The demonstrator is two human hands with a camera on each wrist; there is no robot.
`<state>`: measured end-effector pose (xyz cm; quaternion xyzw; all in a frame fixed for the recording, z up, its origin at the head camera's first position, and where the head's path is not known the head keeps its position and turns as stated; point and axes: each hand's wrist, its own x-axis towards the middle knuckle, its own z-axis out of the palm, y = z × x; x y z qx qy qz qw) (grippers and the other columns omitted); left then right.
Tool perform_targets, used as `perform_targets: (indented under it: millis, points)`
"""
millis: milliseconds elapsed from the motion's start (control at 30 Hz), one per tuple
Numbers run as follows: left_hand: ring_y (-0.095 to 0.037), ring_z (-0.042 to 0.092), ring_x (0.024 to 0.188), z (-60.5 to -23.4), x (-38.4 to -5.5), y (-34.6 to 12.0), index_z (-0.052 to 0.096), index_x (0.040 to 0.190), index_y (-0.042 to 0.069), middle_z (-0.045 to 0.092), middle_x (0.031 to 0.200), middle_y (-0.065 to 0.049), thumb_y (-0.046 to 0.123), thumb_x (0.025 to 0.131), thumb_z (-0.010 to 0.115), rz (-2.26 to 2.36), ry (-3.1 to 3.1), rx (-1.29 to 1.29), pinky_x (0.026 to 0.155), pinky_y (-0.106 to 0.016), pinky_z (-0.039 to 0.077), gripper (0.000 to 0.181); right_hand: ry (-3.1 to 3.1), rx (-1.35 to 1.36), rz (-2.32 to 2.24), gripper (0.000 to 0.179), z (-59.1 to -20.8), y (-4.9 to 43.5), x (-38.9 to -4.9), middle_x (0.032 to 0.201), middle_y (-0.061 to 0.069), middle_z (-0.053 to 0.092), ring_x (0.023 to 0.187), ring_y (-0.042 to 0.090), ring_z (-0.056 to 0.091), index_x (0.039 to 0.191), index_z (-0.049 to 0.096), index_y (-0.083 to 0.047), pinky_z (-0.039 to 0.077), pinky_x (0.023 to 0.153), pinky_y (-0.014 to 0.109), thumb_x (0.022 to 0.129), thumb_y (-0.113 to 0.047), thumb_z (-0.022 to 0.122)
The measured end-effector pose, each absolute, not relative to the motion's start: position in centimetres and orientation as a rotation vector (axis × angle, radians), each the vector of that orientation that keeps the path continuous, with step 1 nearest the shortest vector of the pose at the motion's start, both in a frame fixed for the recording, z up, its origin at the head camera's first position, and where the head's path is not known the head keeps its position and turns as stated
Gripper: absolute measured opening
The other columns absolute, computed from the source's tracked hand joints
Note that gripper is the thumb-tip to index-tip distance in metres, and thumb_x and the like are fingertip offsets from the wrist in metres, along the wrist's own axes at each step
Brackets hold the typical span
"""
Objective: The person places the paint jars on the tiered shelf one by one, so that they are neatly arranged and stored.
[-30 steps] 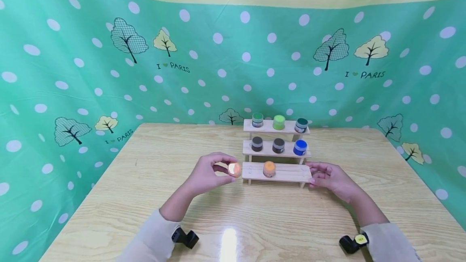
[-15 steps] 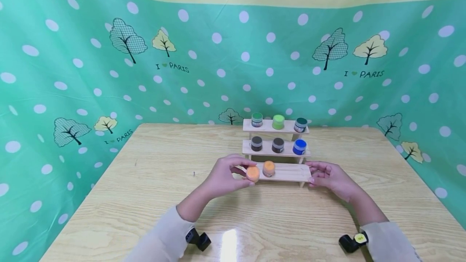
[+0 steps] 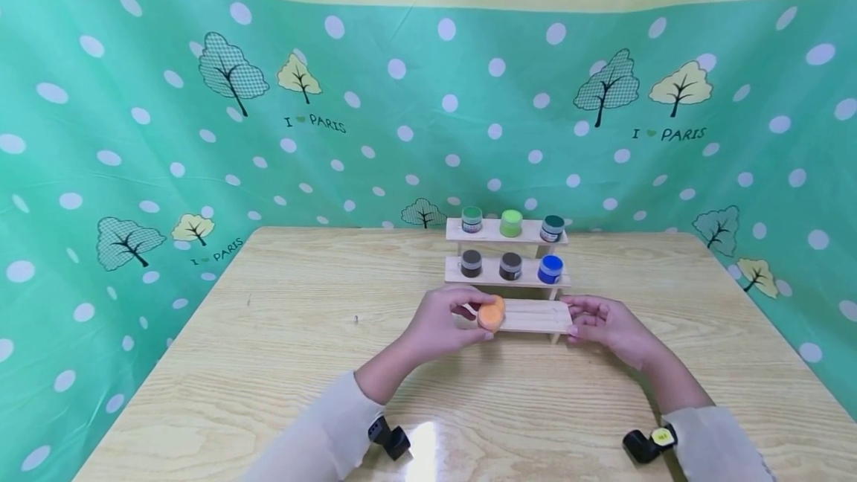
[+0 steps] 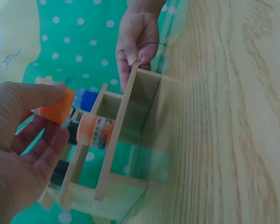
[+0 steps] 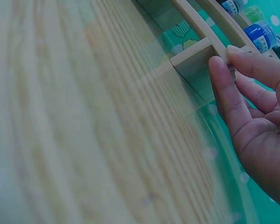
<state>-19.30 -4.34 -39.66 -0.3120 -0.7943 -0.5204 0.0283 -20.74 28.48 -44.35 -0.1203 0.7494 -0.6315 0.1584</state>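
Observation:
My left hand (image 3: pixel 442 327) pinches an orange paint jar (image 3: pixel 491 317) between thumb and fingers, just in front of the lowest step of a three-tier wooden stand (image 3: pixel 538 315). Behind it, a second orange paint jar (image 4: pixel 95 130) sits on that step; the held jar mostly hides it in the head view. At the step's right end, my right hand (image 3: pixel 612 332) holds the board with thumb and forefinger. On the middle step stand two dark jars (image 3: pixel 510 266) and a blue jar (image 3: pixel 550 269). The top step bears a green jar (image 3: pixel 472 219), a light green jar (image 3: pixel 512 223) and a dark teal jar (image 3: pixel 552 228).
The stand is on a light wood-grain table (image 3: pixel 301 303), towards its back edge. A green dotted cloth (image 3: pixel 375 117) hangs behind and around it. Each sleeve carries a small black camera, one at the left wrist (image 3: pixel 388 437) and one at the right (image 3: pixel 649 445).
My left hand has moved right with the orange jar, from beside the stand's left end to in front of the other orange jar. My right hand has stayed at the step's end.

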Motion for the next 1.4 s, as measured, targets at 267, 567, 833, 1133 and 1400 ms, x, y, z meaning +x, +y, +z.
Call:
perform_targets:
  millis: [267, 567, 833, 1133, 1400]
  points:
    - [-0.003, 0.063, 0.087, -39.7, -19.3, -2.0, 0.07, 0.115, 0.004, 0.068, 0.107, -0.004, 0.003, 0.074, 0.084, -1.539, -2.475, -0.993, 0.076, -0.024, 0.058, 0.044, 2.129, -0.322, -1.821, 0.069, -44.4, 28.5, -20.9, 0.118, 0.017, 0.058, 0.095, 0.017, 0.065, 0.142, 0.032, 0.015, 0.058, 0.085, 0.037, 0.086, -0.001, 0.071]
    - [0.002, 0.06, 0.09, -39.6, -20.1, -0.1, 0.072, 0.113, 0.01, 0.07, 0.107, 0.003, 0.013, 0.073, 0.087, -1.289, -2.511, -1.018, 0.075, -0.012, 0.052, 0.043, 2.139, -0.299, -1.802, 0.069, -44.3, 28.4, -20.8, 0.123, 0.022, 0.057, 0.097, 0.02, 0.066, 0.142, 0.034, 0.013, 0.057, 0.086, 0.037, 0.087, -0.004, 0.072]
    - [-0.002, 0.06, 0.089, -39.1, -21.8, 1.1, 0.072, 0.112, 0.01, 0.07, 0.103, 0.003, 0.013, 0.073, 0.087, -1.123, -2.582, -1.082, 0.075, -0.013, 0.051, 0.041, 2.12, -0.318, -1.814, 0.068, -44.2, 28.5, -20.9, 0.12, 0.019, 0.059, 0.096, 0.019, 0.066, 0.142, 0.033, 0.014, 0.057, 0.086, 0.038, 0.088, -0.003, 0.071]
    - [0.002, 0.061, 0.09, -39.6, -22.5, 1.7, 0.072, 0.112, 0.011, 0.069, 0.106, 0.003, 0.014, 0.075, 0.086, -1.187, -2.673, -1.049, 0.074, -0.008, 0.05, 0.04, 2.102, -0.332, -1.814, 0.068, -44.4, 28.6, -21.0, 0.121, 0.018, 0.06, 0.097, 0.019, 0.066, 0.143, 0.032, 0.014, 0.057, 0.086, 0.038, 0.089, -0.004, 0.07]
    - [0.005, 0.06, 0.086, -40.0, -22.9, 2.2, 0.073, 0.113, 0.014, 0.071, 0.103, 0.008, 0.02, 0.076, 0.086, -1.082, -2.765, -1.005, 0.074, -0.007, 0.047, 0.04, 2.109, -0.329, -1.812, 0.068, -44.5, 28.7, -21.0, 0.12, 0.017, 0.059, 0.096, 0.019, 0.066, 0.143, 0.032, 0.014, 0.057, 0.086, 0.037, 0.089, -0.004, 0.07]
